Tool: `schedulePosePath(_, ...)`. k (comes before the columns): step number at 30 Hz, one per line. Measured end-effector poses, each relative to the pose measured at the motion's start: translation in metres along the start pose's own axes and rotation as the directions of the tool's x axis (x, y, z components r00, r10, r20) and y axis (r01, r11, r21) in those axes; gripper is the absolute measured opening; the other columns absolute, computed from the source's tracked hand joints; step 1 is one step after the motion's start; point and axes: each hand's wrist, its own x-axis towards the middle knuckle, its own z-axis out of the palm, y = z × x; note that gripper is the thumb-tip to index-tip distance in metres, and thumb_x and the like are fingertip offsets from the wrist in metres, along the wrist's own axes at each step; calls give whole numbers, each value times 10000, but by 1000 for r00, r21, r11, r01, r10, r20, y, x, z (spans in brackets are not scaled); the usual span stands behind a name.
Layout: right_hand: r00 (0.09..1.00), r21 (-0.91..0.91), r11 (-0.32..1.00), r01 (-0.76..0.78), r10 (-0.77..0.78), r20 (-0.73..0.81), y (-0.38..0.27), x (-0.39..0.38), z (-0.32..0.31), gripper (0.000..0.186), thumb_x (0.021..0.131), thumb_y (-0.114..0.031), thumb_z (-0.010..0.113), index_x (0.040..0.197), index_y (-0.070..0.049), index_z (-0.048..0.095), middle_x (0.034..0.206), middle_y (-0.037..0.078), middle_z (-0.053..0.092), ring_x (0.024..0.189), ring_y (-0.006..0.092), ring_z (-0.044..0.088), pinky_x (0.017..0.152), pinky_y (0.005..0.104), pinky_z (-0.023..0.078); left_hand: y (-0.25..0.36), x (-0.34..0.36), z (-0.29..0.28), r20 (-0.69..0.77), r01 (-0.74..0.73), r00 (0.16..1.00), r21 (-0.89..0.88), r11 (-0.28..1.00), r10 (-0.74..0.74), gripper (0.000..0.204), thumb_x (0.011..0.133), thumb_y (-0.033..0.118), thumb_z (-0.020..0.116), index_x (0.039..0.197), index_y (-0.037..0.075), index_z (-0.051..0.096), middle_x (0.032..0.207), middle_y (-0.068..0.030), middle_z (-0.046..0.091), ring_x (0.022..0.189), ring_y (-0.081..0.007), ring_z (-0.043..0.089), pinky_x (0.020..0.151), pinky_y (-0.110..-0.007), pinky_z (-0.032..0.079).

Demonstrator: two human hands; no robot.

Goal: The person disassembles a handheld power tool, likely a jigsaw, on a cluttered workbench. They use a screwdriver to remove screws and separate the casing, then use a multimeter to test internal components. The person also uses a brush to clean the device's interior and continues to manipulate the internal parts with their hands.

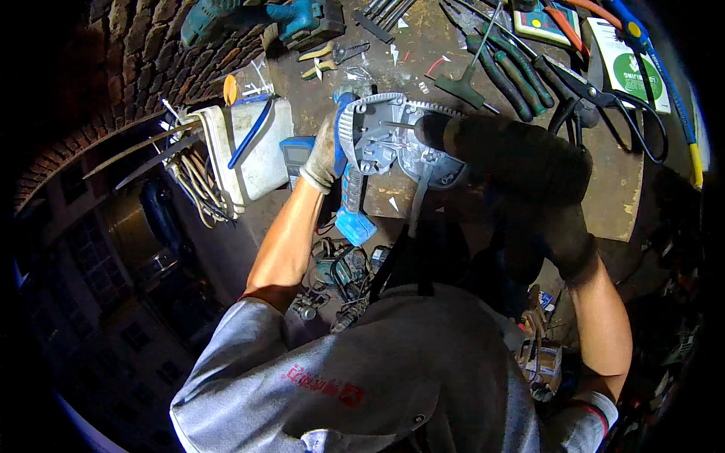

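My left hand [325,155], in a pale glove, is closed on the edge of a silver metal tool housing [377,155] with a ribbed rim. The housing lies open side up over the bench's near edge, showing bosses and screw holes. A blue and grey tool handle [353,196] with a blue base extends below it. In deep shadow, my right hand [566,241] is wrapped round a dark power driver [521,155]. The driver lies nearly level and points left, its thin bit [396,124] reaching over the housing's inside. Whether the bit touches a screw cannot be made out.
Pliers [517,79], large black-handled scissors [596,94] and a T-handle tool [462,89] lie on the worn bench [612,200]. A white container [260,162] stands left. A teal power tool [294,19] sits at the back; loose tools [340,272] lie below the near edge.
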Motion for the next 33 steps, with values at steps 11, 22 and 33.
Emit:
schedulePosePath(11,999,-151,988,-36,38,10,-9,1,-2,468,847,14,658,1301,-39,559,1274,79,615,1158,184,579,1015,337,444,-3,4,0,53,-50,997,-50,997,53,709,887,600,569,1293,20,519,1250,-143,600,1104,-245,619,979,-405,501)
schedulePosePath(22,999,44,998,41,-40,-29,-10,3,6,401,857,12,634,1254,-14,584,1204,80,639,1091,174,604,953,326,487,-4,7,-2,70,-65,995,-99,993,72,647,909,528,587,1313,30,509,1279,-154,586,1117,-265,610,986,-419,493)
schedulePosePath(33,962,-430,861,273,-253,105,-16,-12,10,426,934,-72,571,1348,-7,498,1323,122,567,1208,211,541,1039,348,432,-12,14,-14,20,0,1000,-157,988,3,779,839,574,656,1378,46,464,1331,-136,555,1187,-276,566,1020,-442,461)
